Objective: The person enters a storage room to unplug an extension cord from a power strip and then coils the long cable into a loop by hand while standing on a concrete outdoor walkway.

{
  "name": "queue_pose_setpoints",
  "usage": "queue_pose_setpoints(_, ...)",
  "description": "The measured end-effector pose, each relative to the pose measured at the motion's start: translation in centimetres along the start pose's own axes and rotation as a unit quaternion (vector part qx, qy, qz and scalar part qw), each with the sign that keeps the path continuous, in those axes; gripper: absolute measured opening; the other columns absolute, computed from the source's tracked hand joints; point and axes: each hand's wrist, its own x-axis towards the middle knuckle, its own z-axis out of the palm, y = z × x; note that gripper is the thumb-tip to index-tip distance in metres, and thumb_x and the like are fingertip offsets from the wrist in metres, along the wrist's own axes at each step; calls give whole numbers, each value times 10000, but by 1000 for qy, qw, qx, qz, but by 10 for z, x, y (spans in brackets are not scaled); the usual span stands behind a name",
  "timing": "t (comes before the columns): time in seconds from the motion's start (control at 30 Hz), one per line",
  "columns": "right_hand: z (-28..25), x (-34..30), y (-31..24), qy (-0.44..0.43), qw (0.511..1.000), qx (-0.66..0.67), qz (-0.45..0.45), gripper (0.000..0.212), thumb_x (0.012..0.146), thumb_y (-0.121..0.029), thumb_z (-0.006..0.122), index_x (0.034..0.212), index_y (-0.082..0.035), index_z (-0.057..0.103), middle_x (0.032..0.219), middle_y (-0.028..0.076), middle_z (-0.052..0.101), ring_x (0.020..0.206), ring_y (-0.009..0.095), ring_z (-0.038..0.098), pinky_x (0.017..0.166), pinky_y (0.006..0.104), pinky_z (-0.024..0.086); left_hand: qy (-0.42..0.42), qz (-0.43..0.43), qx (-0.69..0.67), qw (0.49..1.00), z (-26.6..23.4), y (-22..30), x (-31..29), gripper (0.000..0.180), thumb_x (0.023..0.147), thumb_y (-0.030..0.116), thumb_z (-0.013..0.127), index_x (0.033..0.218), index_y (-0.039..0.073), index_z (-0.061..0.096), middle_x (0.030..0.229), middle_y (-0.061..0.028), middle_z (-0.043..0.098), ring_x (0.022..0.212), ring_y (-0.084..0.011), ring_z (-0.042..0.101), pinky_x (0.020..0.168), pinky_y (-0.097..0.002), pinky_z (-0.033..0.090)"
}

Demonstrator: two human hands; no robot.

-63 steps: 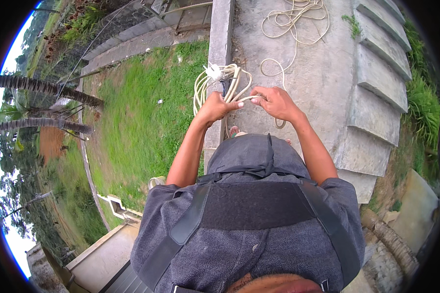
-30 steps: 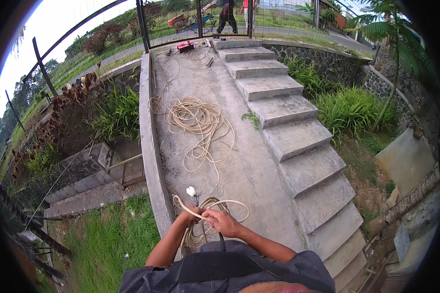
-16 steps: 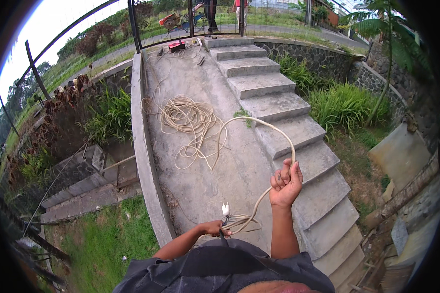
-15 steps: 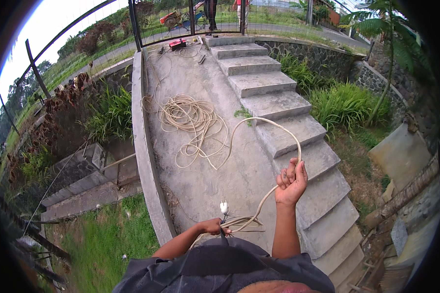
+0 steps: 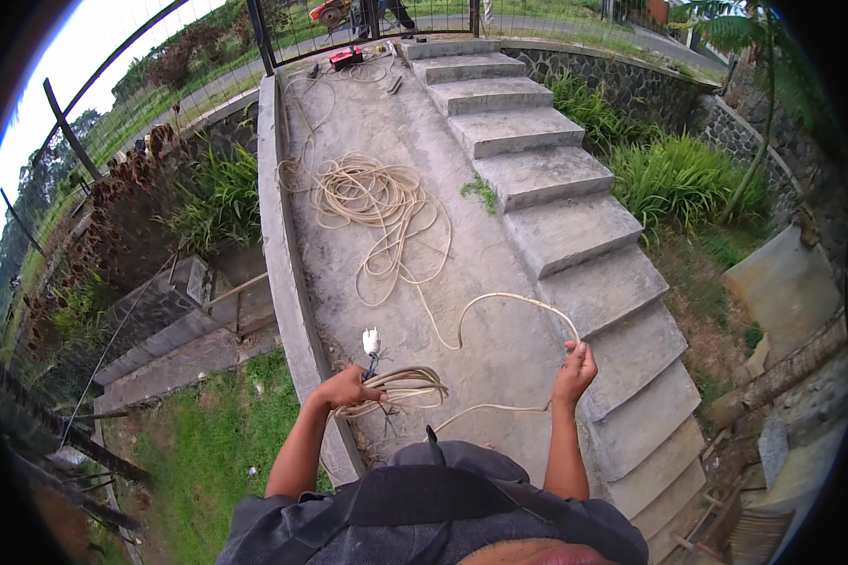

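Seen from above, a person's left hand (image 5: 347,388) is gripping a coiled bundle of cream cable (image 5: 394,386) over a concrete ramp (image 5: 499,348), while the right hand (image 5: 575,369), fingers closed, is holding a loose loop of it.

Cable coiled on a concrete ramp

The left hand (image 5: 347,388) gripped the cable coil (image 5: 396,386); the right hand (image 5: 575,369) held a loop beside the steps (image 5: 546,179).

The right hand (image 5: 575,369) has dropped lower, drawing the cable (image 5: 499,306) loop down
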Motion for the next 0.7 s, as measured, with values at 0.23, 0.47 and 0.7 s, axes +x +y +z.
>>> queue_pose_setpoints(0.23, 6, 21, 10, 36, 996, -49, -66, 389, 1070, -289, 449, 933, -2, 672, 615, -72, 363, 536, 34, 320, 476, 244, 252, 224, -46, -286, 930, -60, -7, -14, 302, 886, 182, 772, 732, 104, 524, 547, 60, 404, 413, -61, 351, 389, -267, 243)
queue_pose_setpoints(0.47, 13, 26, 6, 32, 996, -33, -79, 375, 1063, -281, 475, 941, 7, 681, 607, -74, 371, 526, 25, 317, 441, 224, 249, 240, -50, -337, 909, -68, -19, -55, 177, 919, 163, 727, 909, 7, 643, 543, 64, 419, 421, -45, 359, 396, -244, 253)
queue_pose_setpoints(0.7, 12, 72, 52, 20, 956, -239, -171, 331, 1035, -269, 513, 985, -15, 719, 626, 30, 593, 611, 177, 583, 573, 324, 454, 182, -85, -357, 912, -49, -12, -94, 181, 930, 167, 725, 903, 8, 642, 549, 66, 418, 418, -36, 335, 389, -238, 226)
